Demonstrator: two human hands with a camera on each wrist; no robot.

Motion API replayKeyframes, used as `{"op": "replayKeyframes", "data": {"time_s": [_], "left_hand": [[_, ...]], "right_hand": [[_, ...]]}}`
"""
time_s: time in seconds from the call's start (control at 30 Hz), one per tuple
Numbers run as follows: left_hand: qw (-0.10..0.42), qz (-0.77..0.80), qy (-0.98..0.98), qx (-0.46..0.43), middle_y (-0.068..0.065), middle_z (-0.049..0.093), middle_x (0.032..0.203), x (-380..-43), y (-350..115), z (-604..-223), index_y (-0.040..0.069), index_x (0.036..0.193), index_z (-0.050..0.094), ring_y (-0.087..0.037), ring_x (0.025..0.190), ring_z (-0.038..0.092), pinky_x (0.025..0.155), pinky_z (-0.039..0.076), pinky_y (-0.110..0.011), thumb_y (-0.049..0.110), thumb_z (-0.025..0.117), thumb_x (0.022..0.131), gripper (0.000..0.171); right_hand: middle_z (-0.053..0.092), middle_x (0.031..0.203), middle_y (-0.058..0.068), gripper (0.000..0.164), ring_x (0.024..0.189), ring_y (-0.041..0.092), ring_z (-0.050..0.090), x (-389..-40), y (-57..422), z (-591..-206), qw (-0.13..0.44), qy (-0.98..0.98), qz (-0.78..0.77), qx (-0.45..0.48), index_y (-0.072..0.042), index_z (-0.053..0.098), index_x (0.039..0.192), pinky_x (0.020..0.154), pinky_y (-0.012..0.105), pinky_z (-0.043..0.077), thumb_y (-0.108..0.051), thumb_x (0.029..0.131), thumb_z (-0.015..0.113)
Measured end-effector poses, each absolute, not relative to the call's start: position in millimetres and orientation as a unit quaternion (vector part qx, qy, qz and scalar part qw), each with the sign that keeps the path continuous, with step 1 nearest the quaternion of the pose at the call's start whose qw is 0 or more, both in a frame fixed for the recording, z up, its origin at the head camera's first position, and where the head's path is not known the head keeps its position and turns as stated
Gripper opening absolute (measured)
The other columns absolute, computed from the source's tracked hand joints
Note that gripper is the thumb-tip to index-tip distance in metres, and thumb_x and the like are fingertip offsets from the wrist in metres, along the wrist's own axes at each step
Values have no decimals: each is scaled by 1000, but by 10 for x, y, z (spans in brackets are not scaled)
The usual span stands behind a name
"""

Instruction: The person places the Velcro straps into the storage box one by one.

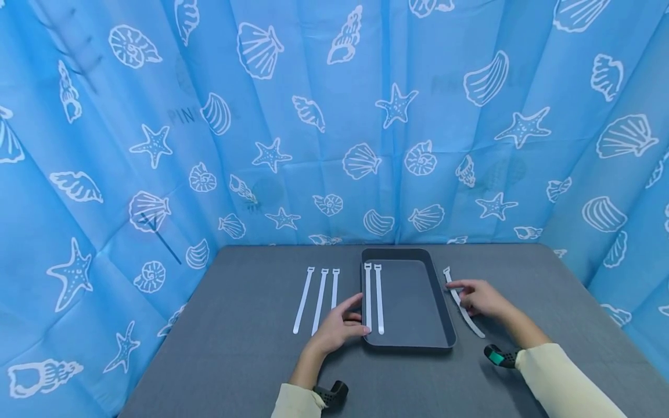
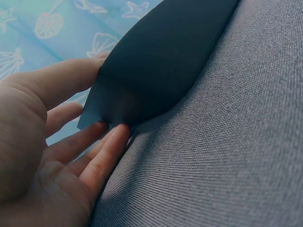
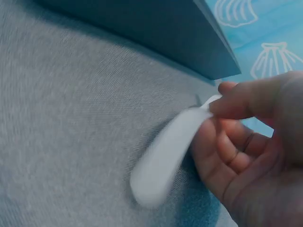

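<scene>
White strap (image 3: 163,158) pinched in right hand (image 1: 482,299), thumb to fingers, its free end bowed. Left hand (image 1: 337,328) half-curled, gripping the grey tray (image 1: 413,302) between both hands, probably steadying it.

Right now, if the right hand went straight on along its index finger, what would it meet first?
The right hand would likely meet the tray, at its right wall; height is unclear.

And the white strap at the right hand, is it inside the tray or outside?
Outside: in the head view, the white strap is to the right of the tray, pinched by the right hand.
</scene>
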State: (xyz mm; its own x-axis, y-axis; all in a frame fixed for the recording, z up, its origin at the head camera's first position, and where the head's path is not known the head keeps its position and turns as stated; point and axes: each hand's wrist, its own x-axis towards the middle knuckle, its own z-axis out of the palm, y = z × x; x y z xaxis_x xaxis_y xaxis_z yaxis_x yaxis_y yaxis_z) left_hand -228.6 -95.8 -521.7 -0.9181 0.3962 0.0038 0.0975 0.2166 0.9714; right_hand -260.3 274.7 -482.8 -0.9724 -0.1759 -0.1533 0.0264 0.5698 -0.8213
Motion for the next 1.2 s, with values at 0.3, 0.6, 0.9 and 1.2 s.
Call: {"op": "replayKeyframes", "data": {"time_s": [0.3, 0.6, 0.9, 1.2], "left_hand": [[127, 615, 761, 164, -11, 42, 145, -2286, -964, -5194, 16, 151, 38, -22, 110, 55, 85, 53, -34, 16, 76, 84, 77], [126, 616, 760, 163, -11, 42, 144, -2289, -961, -5205, 16, 150, 38, -22, 109, 55, 85, 53, -34, 16, 76, 84, 77], [123, 615, 761, 163, -10, 42, 144, -2291, -953, -5213, 18, 150, 38, -21, 109, 55, 85, 53, -33, 15, 76, 85, 76], [119, 613, 764, 162, -9, 43, 143, -2297, -961, -5239, 19, 150, 39, -21, 108, 55, 84, 53, -33, 15, 76, 84, 75]], "right_hand": [[47, 105, 17, 46, 94, 28, 51, -2575, 2744, -4739, 110, 811, -575, -15, 6, 42, 142, 74, 39, 51, -1, 96, 43], [51, 102, 11, 46, 92, 23, 52, -2570, 2636, -4603, 79, 775, -627, -11, 4, 43, 142, 76, 37, 53, -5, 97, 47], [50, 104, 9, 47, 93, 20, 50, -2595, 2471, -4483, 54, 762, -645, -20, 2, 43, 142, 75, 32, 54, -6, 97, 49], [51, 100, 4, 44, 88, 16, 52, -2611, 2326, -4364, 40, 733, -677, -38, 4, 46, 139, 73, 30, 56, -2, 96, 52]]}}
